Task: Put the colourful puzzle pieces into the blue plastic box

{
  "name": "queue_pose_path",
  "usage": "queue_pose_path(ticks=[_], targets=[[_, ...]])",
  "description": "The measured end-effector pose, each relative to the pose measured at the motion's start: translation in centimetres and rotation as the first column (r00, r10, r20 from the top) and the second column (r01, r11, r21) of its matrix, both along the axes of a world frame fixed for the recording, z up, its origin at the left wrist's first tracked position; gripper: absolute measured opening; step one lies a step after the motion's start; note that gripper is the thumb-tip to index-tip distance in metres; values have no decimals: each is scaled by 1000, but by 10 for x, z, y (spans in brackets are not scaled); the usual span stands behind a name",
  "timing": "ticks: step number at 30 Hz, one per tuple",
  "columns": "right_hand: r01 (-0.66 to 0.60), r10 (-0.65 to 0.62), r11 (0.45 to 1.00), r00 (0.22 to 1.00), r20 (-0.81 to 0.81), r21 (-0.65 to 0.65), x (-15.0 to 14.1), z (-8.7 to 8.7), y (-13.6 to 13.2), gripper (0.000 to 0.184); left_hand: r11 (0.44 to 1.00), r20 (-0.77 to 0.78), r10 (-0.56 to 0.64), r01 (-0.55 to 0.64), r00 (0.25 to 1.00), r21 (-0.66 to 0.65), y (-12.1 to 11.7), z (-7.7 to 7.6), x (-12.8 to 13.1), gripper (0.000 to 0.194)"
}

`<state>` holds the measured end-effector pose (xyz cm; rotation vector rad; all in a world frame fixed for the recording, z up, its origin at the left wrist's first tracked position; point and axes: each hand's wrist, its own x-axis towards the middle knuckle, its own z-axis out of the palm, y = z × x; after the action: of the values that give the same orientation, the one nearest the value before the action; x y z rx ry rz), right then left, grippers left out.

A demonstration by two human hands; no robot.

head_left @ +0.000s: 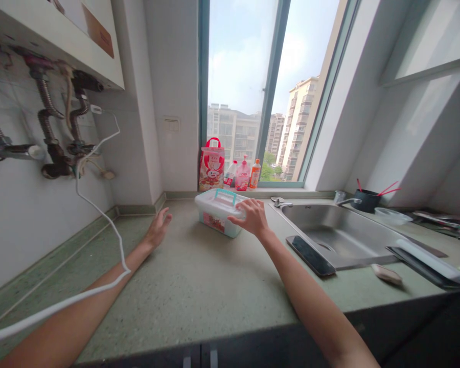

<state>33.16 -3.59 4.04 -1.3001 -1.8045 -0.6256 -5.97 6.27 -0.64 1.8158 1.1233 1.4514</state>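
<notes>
A translucent plastic storage box (219,214) with a white lid and a teal carry handle rests on the green speckled countertop (191,286), below the window. My right hand (252,214) grips the right end of the box, fingers over the lid's edge and thumb at the near side. Left of the box, apart from it, my left hand (159,230) is held just over the counter with its fingers loosely extended and nothing in them. What lies inside the box cannot be made out; a picture label shows on its front.
Right of the box are a dark phone (310,255) and a steel sink (345,230). A red-and-white bag (212,168) and several bottles (243,176) line the windowsill. A white cable (117,235) crosses above my left forearm. Pipes (48,122) hang at left.
</notes>
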Motion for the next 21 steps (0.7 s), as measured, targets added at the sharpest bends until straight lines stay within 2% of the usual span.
queue_pose_path(ticks=[3, 6, 8, 10, 13, 16, 19, 21], targets=[[218, -218, 976, 976, -19, 2, 14, -1, 3, 55, 1000, -198, -8, 13, 980, 24, 3, -6, -1, 78], [443, -445, 894, 895, -22, -58, 27, -1, 3, 64, 998, -441, -6, 31, 897, 51, 6, -11, -1, 81], [542, -547, 835, 836, -38, -94, 38, -1, 3, 67, 998, -538, -5, 41, 843, 56, 6, -14, -1, 80], [587, -597, 800, 799, -75, -119, 50, -4, 3, 68, 998, -600, -12, 46, 800, 41, 6, -14, 0, 80], [589, -601, 799, 789, -131, -116, 65, -9, 3, 64, 999, -656, -32, 44, 754, 2, 5, -14, 0, 82], [556, -555, 831, 821, -132, -38, 66, -12, 2, 59, 999, -702, -45, 36, 711, -28, 3, -14, 1, 84], [408, -407, 912, 913, -24, 32, 48, -12, 2, 54, 999, -762, -46, 29, 646, -36, 2, -15, 1, 85], [241, -239, 970, 968, 77, -26, 30, -16, 5, 49, 999, -798, -53, 42, 600, -34, 2, -15, 2, 85]])
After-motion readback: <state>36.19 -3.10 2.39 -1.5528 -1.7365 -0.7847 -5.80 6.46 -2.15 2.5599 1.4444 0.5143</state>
